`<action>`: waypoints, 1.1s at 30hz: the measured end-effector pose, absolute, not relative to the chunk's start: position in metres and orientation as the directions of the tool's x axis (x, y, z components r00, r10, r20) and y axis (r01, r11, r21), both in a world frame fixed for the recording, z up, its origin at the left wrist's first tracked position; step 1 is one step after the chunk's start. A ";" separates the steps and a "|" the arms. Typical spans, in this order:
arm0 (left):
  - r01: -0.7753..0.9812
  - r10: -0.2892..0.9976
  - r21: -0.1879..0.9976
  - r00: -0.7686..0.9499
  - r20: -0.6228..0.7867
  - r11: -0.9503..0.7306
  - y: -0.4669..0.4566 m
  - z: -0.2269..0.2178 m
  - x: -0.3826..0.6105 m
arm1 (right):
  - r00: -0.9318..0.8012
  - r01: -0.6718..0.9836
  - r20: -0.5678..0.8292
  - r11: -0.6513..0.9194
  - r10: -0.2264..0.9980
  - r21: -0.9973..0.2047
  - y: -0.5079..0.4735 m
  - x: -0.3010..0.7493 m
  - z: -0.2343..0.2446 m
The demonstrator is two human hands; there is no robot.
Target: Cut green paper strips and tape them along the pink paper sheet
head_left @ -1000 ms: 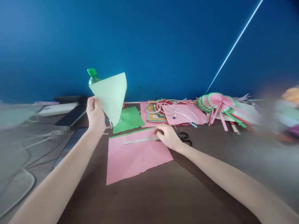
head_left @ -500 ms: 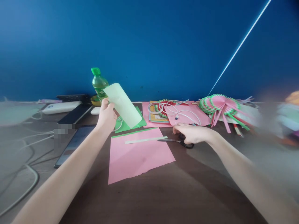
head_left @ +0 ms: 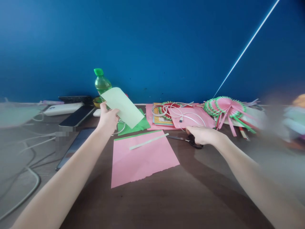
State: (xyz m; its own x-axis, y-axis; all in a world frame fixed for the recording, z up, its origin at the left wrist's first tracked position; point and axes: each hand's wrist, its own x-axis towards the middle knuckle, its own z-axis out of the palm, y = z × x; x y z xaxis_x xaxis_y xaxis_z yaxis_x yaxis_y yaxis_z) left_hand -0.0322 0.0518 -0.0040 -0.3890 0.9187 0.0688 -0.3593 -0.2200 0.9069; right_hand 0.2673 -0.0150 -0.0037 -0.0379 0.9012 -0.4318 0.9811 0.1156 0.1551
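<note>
Pinched in my left hand (head_left: 108,119) is a curved sheet of pale green paper (head_left: 124,108), raised above the table. My right hand (head_left: 206,135) is closed around the handles of black-handled scissors (head_left: 177,138), low over the table, with the blades pointing left. Between my hands lies a sheet of pink paper (head_left: 143,162) with a green band along its far edge and a ragged near edge. A narrow pale green paper strip (head_left: 149,142) lies slantwise on it, its right end close to the scissors' tips.
Behind my left hand stands a green-capped bottle (head_left: 102,83). Phones (head_left: 76,116) and cables (head_left: 35,175) lie at left. A white cable (head_left: 193,116) rests on more pink paper at the back. Pink and green folded paper fans (head_left: 226,108) sit at back right, against the blue wall (head_left: 152,47).
My right hand has moved right with the scissors, away from the pink sheet. The strip has turned, its right end now farther back. The pale green sheet has shifted slightly left.
</note>
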 end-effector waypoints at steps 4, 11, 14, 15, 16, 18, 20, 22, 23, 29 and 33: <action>-0.526 0.940 0.839 -0.336 -0.057 -0.137 0.056 0.000 -0.035 | -0.007 0.981 -0.427 0.089 0.904 0.173 -0.017 0.264 -0.001; -0.565 0.950 0.824 -0.277 -0.142 -0.041 0.058 -0.007 -0.037 | 0.021 0.991 -0.432 0.038 0.902 0.126 -0.014 0.284 0.013; -0.561 0.952 0.828 -0.251 -0.175 0.004 0.057 -0.007 -0.035 | -0.075 0.997 -0.380 0.077 0.922 -0.010 -0.016 0.295 0.023; -0.561 0.953 0.828 -0.244 -0.182 0.014 0.056 -0.006 -0.034 | -0.109 0.994 -0.346 0.092 0.932 -0.066 -0.017 0.297 0.026; -0.563 0.955 0.826 -0.235 -0.184 0.021 0.055 -0.006 -0.033 | -0.151 0.984 -0.312 0.111 0.938 -0.142 -0.017 0.298 0.027; -0.570 0.962 0.821 -0.214 -0.171 0.019 0.054 -0.004 -0.031 | -0.268 0.923 -0.269 0.166 0.925 -0.348 -0.018 0.294 0.028; -0.579 0.971 0.815 -0.196 -0.137 -0.001 0.051 -0.002 -0.028 | -0.431 0.783 -0.261 0.215 0.864 -0.583 -0.018 0.284 0.025; -0.584 0.981 0.811 -0.176 -0.088 -0.032 0.048 0.001 -0.024 | -0.579 0.625 -0.267 0.210 0.770 -0.752 -0.018 0.271 0.020; -0.583 0.985 0.811 -0.163 -0.058 -0.049 0.046 0.003 -0.022 | -0.643 0.553 -0.271 0.189 0.716 -0.811 -0.019 0.265 0.016; -0.583 0.992 0.802 -0.085 0.098 -0.129 0.032 0.016 -0.013 | -0.770 0.433 -0.210 0.251 0.602 -0.866 -0.023 0.235 0.000; -0.593 0.987 0.790 -0.053 0.152 -0.154 0.022 0.022 -0.006 | -0.793 0.358 -0.077 0.359 0.604 -0.862 -0.025 0.225 -0.009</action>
State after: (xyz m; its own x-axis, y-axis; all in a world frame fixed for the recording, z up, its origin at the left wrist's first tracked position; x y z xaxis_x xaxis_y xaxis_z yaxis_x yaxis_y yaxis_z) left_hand -0.0065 0.0224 0.0217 -0.0532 0.9869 0.1520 -0.5933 -0.1537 0.7902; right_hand 0.2250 -0.0248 -0.0090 -0.7930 0.6043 -0.0774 0.3579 0.3591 -0.8619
